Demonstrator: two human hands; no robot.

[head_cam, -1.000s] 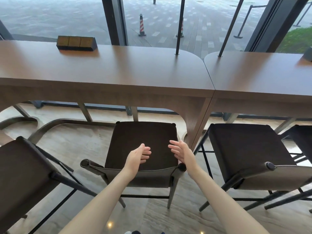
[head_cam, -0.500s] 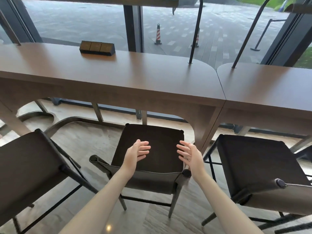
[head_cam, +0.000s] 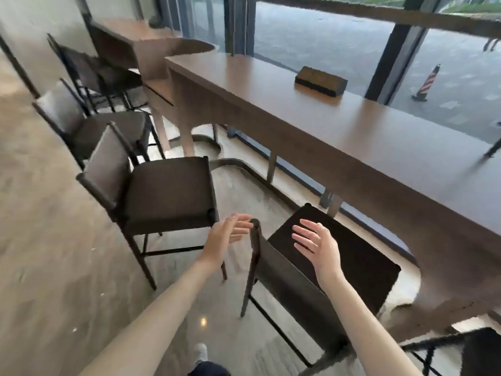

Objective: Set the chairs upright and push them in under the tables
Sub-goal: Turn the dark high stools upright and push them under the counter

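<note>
A dark upright chair (head_cam: 352, 256) stands right below me, its seat partly under the long brown table (head_cam: 366, 131). My right hand (head_cam: 314, 244) hovers open above that seat, fingers spread. My left hand (head_cam: 227, 234) is open too, just left of the chair's back corner post, holding nothing. To the left a second upright chair (head_cam: 168, 191) stands out from the table, turned sideways. Farther left a third chair (head_cam: 89, 126) and a fourth chair (head_cam: 89, 66) stand by another table (head_cam: 141, 36).
A small dark wooden block (head_cam: 321, 81) lies on the long table near the window. Part of another chair (head_cam: 482, 348) shows at the bottom right. Open floor (head_cam: 48, 253) stretches to the left. Outside the glass stands a striped cone (head_cam: 427, 84).
My view has swung left, bringing the row of chairs on the left into sight. Both hands stayed open and drifted leftward off the middle chair's back.
</note>
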